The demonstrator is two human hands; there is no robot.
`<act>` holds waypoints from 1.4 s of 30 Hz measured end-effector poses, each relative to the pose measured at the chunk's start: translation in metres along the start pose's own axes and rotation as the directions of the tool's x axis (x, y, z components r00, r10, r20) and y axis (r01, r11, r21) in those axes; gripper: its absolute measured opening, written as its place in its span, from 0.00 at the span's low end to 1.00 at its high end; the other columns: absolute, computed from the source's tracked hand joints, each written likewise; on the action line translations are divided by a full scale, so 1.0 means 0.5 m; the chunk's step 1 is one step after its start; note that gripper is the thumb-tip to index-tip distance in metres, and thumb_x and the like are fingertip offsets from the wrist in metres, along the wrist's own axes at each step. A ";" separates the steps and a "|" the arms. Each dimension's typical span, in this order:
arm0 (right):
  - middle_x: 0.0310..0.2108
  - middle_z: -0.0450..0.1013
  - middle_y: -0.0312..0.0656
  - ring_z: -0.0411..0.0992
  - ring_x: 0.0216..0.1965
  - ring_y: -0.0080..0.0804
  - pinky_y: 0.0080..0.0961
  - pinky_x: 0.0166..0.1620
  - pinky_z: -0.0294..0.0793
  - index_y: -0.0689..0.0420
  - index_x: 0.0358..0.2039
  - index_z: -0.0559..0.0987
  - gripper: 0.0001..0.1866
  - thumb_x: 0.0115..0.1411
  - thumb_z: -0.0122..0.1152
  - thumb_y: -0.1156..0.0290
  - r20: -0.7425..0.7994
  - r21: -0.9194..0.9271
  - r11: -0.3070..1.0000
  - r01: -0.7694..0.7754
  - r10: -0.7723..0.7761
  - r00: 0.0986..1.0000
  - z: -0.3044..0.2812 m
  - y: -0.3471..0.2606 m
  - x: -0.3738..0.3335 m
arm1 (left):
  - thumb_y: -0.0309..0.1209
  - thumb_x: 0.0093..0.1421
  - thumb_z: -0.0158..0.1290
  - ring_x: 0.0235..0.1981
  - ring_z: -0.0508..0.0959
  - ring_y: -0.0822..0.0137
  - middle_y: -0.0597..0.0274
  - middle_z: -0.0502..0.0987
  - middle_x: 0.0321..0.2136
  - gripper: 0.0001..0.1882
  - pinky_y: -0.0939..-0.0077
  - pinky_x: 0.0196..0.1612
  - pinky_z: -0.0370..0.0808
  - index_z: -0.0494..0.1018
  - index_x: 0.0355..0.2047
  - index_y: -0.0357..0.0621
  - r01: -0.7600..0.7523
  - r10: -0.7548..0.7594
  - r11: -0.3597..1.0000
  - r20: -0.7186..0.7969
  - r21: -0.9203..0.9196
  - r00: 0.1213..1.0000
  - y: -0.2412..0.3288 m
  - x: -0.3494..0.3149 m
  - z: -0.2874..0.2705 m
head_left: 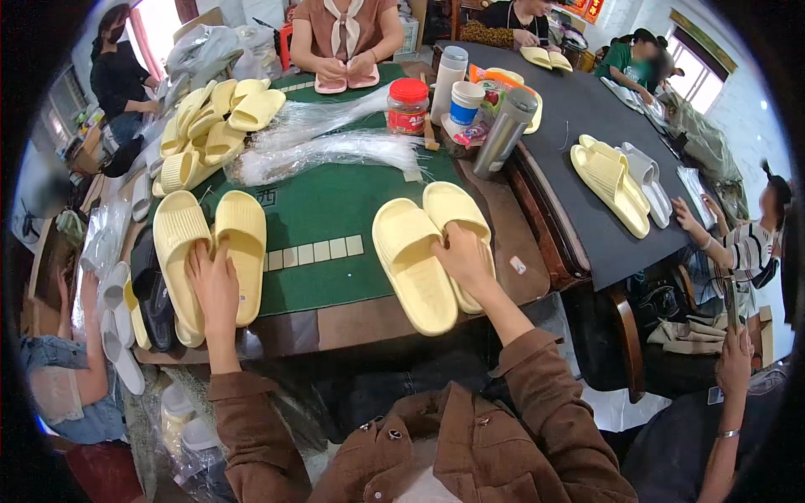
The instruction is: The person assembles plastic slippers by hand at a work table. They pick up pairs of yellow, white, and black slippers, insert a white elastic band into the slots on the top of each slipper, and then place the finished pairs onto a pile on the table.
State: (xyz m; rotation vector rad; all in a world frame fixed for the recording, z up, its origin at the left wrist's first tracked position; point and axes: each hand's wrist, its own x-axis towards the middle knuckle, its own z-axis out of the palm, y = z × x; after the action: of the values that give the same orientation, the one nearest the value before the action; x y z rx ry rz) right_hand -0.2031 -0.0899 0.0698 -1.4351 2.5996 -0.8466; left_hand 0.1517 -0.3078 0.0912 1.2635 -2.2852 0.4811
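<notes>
Grn-top tbl (pixel 323 289), ylw slippers (pixel 415 277), red-lid jar (pixel 407 107)

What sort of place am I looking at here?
Probably a small footwear workshop: there's a heap of yellow slippers, bundles of clear strands, and a person across the table handling pink slippers.
</notes>
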 end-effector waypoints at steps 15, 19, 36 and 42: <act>0.33 0.76 0.42 0.69 0.28 0.21 0.22 0.34 0.72 0.66 0.50 0.72 0.17 0.62 0.54 0.72 -0.004 0.556 0.829 0.054 -0.062 0.998 -0.034 0.079 -0.036 | 0.27 0.55 0.55 0.65 0.53 0.43 0.46 0.62 0.59 0.23 0.47 0.65 0.51 0.70 0.53 0.45 -0.064 0.040 0.867 -0.060 -0.494 0.997 0.214 -0.031 -0.060; 0.35 0.76 0.41 0.71 0.30 0.21 0.20 0.36 0.74 0.66 0.49 0.72 0.13 0.66 0.46 0.75 0.002 0.666 0.746 0.012 -0.018 1.000 -0.077 0.057 -0.032 | 0.29 0.58 0.53 0.61 0.59 0.42 0.45 0.65 0.56 0.20 0.52 0.62 0.57 0.70 0.53 0.44 -0.207 0.281 0.662 -0.017 -0.721 0.960 0.355 0.001 -0.059; 0.42 0.76 0.46 0.75 0.42 0.48 0.40 0.45 0.74 0.47 0.36 0.84 0.13 0.54 0.54 0.63 0.170 -0.096 0.991 0.096 -0.079 0.982 0.021 0.011 0.230 | 0.36 0.56 0.50 0.50 0.68 0.46 0.46 0.74 0.44 0.17 0.51 0.50 0.68 0.69 0.42 0.36 0.017 0.220 0.735 0.262 -0.678 0.939 0.577 0.119 0.149; 0.39 0.75 0.45 0.76 0.40 0.47 0.41 0.43 0.75 0.45 0.29 0.83 0.10 0.51 0.54 0.64 0.236 -0.354 0.917 0.186 -0.105 0.966 0.023 -0.019 0.233 | 0.36 0.57 0.48 0.49 0.68 0.45 0.45 0.73 0.42 0.15 0.51 0.48 0.69 0.69 0.38 0.36 -0.131 0.311 0.697 0.132 -0.705 0.941 0.564 0.108 0.139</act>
State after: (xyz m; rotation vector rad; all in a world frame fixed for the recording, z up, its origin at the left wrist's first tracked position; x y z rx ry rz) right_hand -0.2584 -0.1915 0.0890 -1.7177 2.6068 -0.1860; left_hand -0.1313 -0.2365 0.0444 0.6826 -2.4624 -0.4737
